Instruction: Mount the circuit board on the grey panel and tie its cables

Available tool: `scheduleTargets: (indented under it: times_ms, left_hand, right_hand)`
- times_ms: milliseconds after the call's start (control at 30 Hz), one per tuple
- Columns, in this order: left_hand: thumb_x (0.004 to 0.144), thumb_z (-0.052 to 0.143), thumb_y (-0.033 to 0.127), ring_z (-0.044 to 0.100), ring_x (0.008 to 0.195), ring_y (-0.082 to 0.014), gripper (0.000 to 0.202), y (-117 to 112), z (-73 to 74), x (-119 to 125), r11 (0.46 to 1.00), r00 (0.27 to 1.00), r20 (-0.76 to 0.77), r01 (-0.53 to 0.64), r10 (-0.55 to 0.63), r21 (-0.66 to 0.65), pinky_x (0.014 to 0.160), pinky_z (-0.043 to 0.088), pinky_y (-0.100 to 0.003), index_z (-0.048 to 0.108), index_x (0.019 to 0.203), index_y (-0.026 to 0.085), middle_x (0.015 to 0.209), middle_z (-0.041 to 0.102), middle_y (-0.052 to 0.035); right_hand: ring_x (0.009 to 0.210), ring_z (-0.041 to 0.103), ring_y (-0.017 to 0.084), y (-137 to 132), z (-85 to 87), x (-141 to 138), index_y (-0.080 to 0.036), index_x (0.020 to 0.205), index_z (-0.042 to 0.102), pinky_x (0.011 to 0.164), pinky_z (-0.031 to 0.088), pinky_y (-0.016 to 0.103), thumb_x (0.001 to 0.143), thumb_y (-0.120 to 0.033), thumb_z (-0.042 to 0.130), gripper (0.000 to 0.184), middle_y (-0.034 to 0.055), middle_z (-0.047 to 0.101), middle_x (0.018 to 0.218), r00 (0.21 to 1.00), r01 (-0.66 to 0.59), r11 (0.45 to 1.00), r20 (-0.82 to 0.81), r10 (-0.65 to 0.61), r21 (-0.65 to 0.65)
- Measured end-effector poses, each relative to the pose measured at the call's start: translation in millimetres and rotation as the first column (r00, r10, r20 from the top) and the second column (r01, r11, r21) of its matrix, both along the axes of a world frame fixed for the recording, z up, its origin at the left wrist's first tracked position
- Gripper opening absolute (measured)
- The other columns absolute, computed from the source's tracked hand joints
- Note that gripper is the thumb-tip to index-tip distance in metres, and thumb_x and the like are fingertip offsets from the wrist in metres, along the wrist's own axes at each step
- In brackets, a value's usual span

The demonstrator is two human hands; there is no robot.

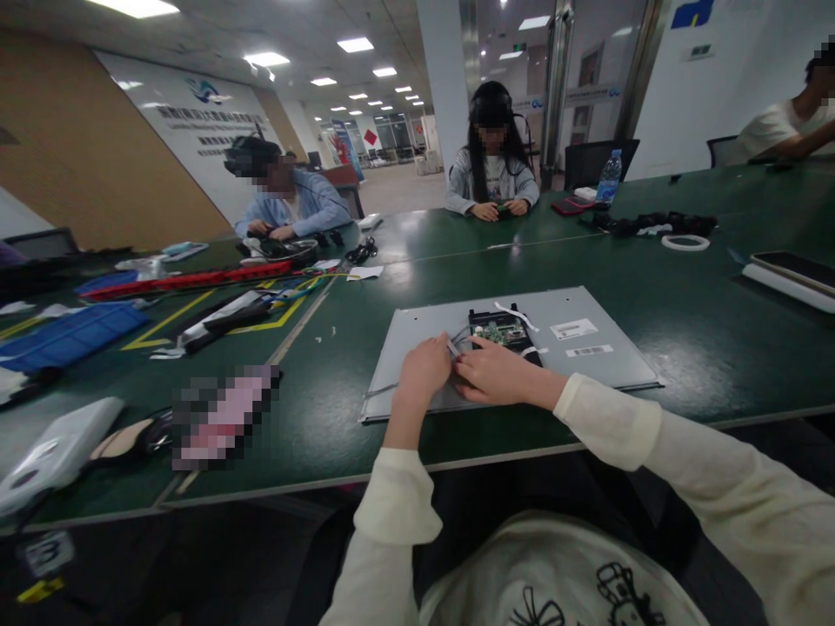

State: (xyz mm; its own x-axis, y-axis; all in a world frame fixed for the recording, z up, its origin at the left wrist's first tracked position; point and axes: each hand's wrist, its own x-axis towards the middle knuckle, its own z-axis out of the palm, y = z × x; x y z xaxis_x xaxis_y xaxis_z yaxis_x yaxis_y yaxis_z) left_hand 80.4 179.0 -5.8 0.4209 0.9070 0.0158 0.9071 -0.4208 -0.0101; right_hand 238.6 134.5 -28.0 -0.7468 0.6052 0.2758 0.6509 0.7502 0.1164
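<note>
A grey flat display panel point(626, 343) lies back side up on the green table before me. On its back sits a black bracket point(531, 355) with a green circuit board point(501, 334). Thin grey cables point(462, 334) run from the board towards my hands, and one crosses the panel's left edge. My left hand point(425, 369) is closed in a pinch on a small whitish strip point(452, 349) that looks like tape. Just beside it, my right hand point(499, 372) rests low over the panel with its fingers apart, fingertips by the strip and cables. Its palm side is hidden.
Left on the table are a blue tray point(71, 337), a red strip point(189, 280), cables and a white device point(56, 452). A water bottle point(609, 178), a white tape roll point(684, 243) and a phone point(799, 269) lie rightward. Several people sit around the table.
</note>
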Motion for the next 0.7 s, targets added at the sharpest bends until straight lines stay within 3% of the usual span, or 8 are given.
scheduleTargets:
  times_ms: [167,433,600,700]
  left_hand:
    - [0.094,0.044,0.03,0.062,0.113,-0.0225,0.036,5.6,-0.6,-1.2,0.999,1.0,0.012,0.017,-0.017,-0.029,0.091,0.046,-0.03,0.05,0.126,0.016,0.117,0.066,-0.014]
    - [0.087,0.055,0.042,0.058,0.119,-0.0249,0.049,14.8,-10.8,-4.2,0.995,0.996,0.09,0.0,0.009,-0.104,0.092,0.045,-0.031,0.045,0.128,0.018,0.126,0.062,-0.0147]
    - [0.081,0.06,0.052,0.055,0.123,-0.0279,0.065,16.6,-9.4,-4.2,0.989,0.995,0.101,0.015,0.0,-0.148,0.096,0.044,-0.032,0.044,0.131,0.015,0.131,0.059,-0.0173]
    - [0.081,0.058,0.058,0.044,0.135,-0.0306,0.074,12.3,-14.4,-6.3,0.993,0.993,0.114,0.021,-0.008,-0.116,0.104,0.039,-0.035,0.039,0.137,0.014,0.142,0.05,-0.0189]
  right_hand:
    - [0.103,0.062,0.028,-16.0,2.8,1.1,-0.004,0.106,0.065,0.109,0.028,0.048,0.095,-0.042,0.045,0.043,0.02,0.068,0.108,1.0,0.014,1.0,-0.003,-0.014,-0.001]
    - [0.127,0.048,0.033,-44.1,-3.8,2.5,-0.001,0.129,0.053,0.11,0.032,0.047,0.09,-0.058,0.047,0.069,0.025,0.052,0.135,0.992,0.09,0.994,-0.086,-0.094,-0.057]
    - [0.128,0.048,0.03,-59.4,-12.6,9.3,-0.006,0.131,0.053,0.11,0.036,0.045,0.093,-0.044,0.05,0.054,0.021,0.054,0.135,0.969,0.093,0.984,-0.212,-0.124,-0.149]
    - [0.126,0.051,0.027,-73.0,-8.5,9.4,-0.012,0.133,0.054,0.11,0.036,0.048,0.096,-0.032,0.047,0.043,0.0158,0.057,0.133,0.897,0.103,0.965,-0.397,-0.194,-0.24]
